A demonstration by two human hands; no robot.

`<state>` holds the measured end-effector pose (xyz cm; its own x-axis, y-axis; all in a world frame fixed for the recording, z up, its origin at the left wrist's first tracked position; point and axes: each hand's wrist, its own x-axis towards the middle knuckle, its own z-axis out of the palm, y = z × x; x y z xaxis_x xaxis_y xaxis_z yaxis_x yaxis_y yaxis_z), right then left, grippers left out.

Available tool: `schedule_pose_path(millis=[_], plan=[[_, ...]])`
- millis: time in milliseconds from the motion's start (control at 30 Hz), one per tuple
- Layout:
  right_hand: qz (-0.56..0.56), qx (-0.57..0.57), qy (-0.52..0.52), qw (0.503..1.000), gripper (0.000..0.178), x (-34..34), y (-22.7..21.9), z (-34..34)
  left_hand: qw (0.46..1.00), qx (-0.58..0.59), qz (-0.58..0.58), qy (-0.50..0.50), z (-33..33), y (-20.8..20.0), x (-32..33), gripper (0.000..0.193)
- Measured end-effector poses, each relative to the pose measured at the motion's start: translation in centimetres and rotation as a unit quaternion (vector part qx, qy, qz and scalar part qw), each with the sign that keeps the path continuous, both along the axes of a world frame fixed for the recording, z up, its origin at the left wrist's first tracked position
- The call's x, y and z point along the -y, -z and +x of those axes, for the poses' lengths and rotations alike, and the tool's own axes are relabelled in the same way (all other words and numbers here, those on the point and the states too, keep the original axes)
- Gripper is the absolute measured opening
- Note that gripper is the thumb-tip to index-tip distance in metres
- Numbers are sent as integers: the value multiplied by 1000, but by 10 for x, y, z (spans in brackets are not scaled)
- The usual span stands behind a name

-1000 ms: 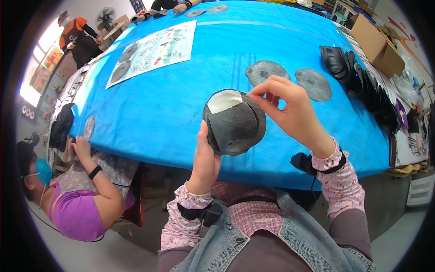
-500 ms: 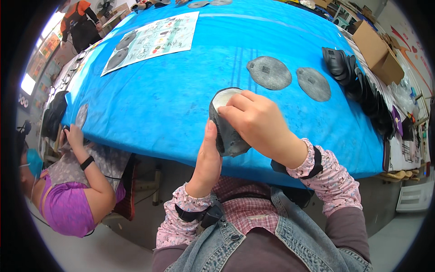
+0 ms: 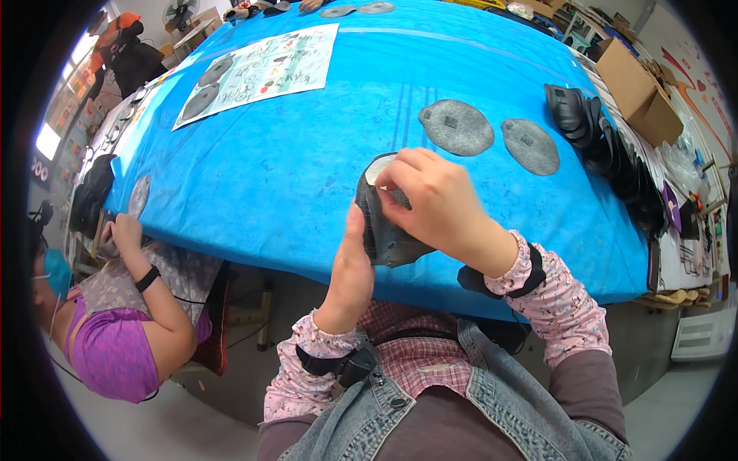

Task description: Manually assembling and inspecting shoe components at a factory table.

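1. Piece (image 3: 390, 247): dark grey, curved, held in front of me over the near edge of the blue cloth (image 3: 254, 173). A white patch (image 3: 377, 169) lies at its top end.
2. Left hand (image 3: 350, 278): gripping the piece from the left and below. Thumb upright along its left side; the other fingers are mostly hidden behind, so their exact spread I cannot tell.
3. Right hand (image 3: 434, 201): above the piece, covering much of its right side. Fingers curled, tips gathered at the patch. Whether they pinch it or only press on it, I cannot tell.
4. Beyond my right hand: two grey ovals, one nearer the middle (image 3: 466, 129), one to its right (image 3: 532, 150); flat on the cloth, near each other, apart.
5. Farther left: a pale marked sheet (image 3: 304, 58) on the cloth, with two more dark ovals on its left part.
6. Right side: a row of overlapping black parts (image 3: 603, 146); beyond it, an open carton (image 3: 638, 91).
7. Left side: a seated co-worker (image 3: 127, 346), hands at the cloth's edge.
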<state>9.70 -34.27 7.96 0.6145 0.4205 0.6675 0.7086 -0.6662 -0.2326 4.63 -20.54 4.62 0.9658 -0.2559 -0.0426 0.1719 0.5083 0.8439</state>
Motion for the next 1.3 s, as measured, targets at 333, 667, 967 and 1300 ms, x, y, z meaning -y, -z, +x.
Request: schedule_pose_path(millis=[333,667,967,1300], plan=[[66,-184,-10,981,11,16,-28,-3,996,-16,62,-68,14,19,-6,51],[511,-538,-213,635,19,43,-23,27,997,-47,-10,-64,17,32,-18,42],[542,-524,-224,618,18,13,-18,44,994,-17,-14,-107,11,23,-48,44],[580,-444,-347,588,14,16,-49,85,973,-9,40,-229,27,64,-101,41]])
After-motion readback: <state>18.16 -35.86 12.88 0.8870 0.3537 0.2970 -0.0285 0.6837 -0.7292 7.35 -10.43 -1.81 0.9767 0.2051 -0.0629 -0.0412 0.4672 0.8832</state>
